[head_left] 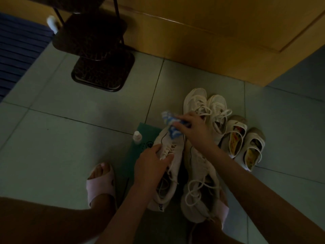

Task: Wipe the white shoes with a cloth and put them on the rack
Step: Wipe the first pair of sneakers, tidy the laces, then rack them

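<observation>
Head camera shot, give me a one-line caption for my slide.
Left hand grips a white sneaker while the right hand presses a blue-and-white cloth to its toe.

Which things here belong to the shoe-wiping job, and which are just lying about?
In the job: left hand, held shoe, right hand, cloth, other white shoes, rack.
Lying about: bottle, striped rug, pink slipper.

dim, yellow-green cast | soft overall, no glare | wide-angle bend at edges | arms (263,199) dark at btm | rack (98,55) near black
</observation>
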The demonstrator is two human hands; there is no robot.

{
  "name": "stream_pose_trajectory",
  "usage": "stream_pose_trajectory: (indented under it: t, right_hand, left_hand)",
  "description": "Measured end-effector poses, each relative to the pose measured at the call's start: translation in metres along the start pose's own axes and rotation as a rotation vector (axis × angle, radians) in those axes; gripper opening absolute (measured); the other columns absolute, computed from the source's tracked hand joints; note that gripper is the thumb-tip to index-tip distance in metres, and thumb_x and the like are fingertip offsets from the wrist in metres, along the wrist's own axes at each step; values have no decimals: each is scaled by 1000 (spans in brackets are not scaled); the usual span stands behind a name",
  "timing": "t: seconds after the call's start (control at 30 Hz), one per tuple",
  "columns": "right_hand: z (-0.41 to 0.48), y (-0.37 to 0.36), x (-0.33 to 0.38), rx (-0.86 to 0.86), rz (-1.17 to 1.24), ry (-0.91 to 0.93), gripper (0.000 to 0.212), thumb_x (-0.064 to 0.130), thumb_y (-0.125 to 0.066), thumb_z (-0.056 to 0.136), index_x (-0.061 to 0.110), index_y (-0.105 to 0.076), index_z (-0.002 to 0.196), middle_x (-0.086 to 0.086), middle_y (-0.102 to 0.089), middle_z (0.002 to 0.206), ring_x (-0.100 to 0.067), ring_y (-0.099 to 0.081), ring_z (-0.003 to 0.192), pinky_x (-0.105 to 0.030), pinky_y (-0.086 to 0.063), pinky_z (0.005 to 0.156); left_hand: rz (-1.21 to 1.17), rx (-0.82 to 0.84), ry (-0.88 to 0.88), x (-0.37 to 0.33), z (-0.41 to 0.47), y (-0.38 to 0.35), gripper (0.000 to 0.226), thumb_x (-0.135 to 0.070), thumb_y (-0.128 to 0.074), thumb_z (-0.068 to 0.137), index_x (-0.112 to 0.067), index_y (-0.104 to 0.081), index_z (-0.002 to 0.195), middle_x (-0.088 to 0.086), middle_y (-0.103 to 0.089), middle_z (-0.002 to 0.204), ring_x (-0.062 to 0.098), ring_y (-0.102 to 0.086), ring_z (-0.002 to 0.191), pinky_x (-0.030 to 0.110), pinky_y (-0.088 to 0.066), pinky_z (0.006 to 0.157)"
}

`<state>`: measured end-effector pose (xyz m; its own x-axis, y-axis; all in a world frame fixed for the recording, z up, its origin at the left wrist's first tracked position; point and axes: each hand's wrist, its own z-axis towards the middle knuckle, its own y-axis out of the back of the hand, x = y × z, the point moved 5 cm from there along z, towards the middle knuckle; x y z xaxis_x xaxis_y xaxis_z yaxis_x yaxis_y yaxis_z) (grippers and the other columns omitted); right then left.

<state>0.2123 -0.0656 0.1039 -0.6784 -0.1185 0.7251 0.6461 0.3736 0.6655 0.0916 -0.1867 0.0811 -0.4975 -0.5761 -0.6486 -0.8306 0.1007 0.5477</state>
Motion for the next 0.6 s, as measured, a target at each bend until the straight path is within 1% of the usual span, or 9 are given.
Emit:
stream_pose_trajectory:
  t: [0.07, 0.1, 0.13, 0.3, 0.43, 0.47, 0.53, 0.57, 0.6]
  right_hand:
    - [5, -29, 0, 125, -153, 30, 41, 24, -64, 87, 12, -58, 126, -13, -44, 108, -24, -45, 100, -20, -31, 80]
    - [4, -38, -2, 147, -237, 47, 43, 26, -64, 87, 12, -57, 127, -14, -44, 109, -27, -44, 103, -24, -31, 83]
    - [3, -40, -4, 140, -274, 55, 42, 25, -64, 87, 11, -58, 126, -14, -43, 108, -29, -44, 105, -26, -31, 84]
    - [-6, -22, -15, 38, -239, 67, 33, 13, -63, 88, 3, -62, 119, -19, -50, 105, -31, -51, 97, -24, -33, 80]
    - [-15, 1, -37, -51, -310, -11, 25, 11, -65, 85, -1, -67, 107, -18, -51, 96, -34, -54, 89, -35, -41, 75]
    - [-13, 10, -39, -92, -316, -44, 23, 13, -66, 85, -1, -68, 103, -17, -51, 96, -32, -54, 88, -33, -40, 73]
    - [-7, 22, -31, -165, -194, -65, 25, 15, -68, 83, 2, -69, 104, -13, -49, 97, -24, -51, 87, -19, -37, 70]
    - [-4, 18, -22, -137, -114, -42, 28, 15, -69, 82, 3, -68, 108, -11, -47, 98, -20, -49, 88, -10, -35, 69]
    - [-1, 8, -11, -55, -80, -3, 32, 16, -69, 82, 4, -66, 112, -10, -46, 102, -17, -46, 92, -7, -32, 70]
  left_hand:
    - [0, -1, 3, 0, -1, 0, 63, -52, -59, 83, -22, -45, 136, 3, -52, 135, 22, -51, 120, 36, -45, 97]
    - [1, -3, 4, 0, -1, 0, 62, -52, -58, 83, -22, -45, 136, 4, -52, 134, 22, -51, 119, 36, -45, 96]
    - [6, -4, 3, 0, -1, 0, 62, -52, -58, 83, -23, -45, 136, 4, -52, 134, 23, -52, 118, 35, -46, 96]
    - [11, -9, -10, 1, -1, 0, 59, -50, -56, 85, -23, -45, 137, 5, -50, 136, 23, -49, 121, 35, -44, 97]
    - [-29, -9, -24, 1, -1, 1, 58, -48, -58, 85, -22, -46, 135, 5, -51, 135, 22, -50, 121, 35, -43, 99]
    - [-41, -10, -21, 1, -1, 1, 58, -48, -59, 84, -23, -47, 135, 4, -52, 135, 22, -50, 121, 35, -44, 99]
    - [-37, -12, -17, 1, -1, 1, 58, -48, -60, 84, -24, -48, 134, 4, -52, 134, 22, -51, 120, 36, -44, 99]
    - [-26, -16, -14, 1, 0, 1, 57, -49, -59, 84, -24, -48, 134, 4, -53, 133, 22, -51, 119, 37, -45, 98]
    - [-19, -20, -14, 1, 0, 0, 56, -50, -58, 84, -25, -49, 133, 4, -55, 131, 22, -52, 117, 37, -46, 96]
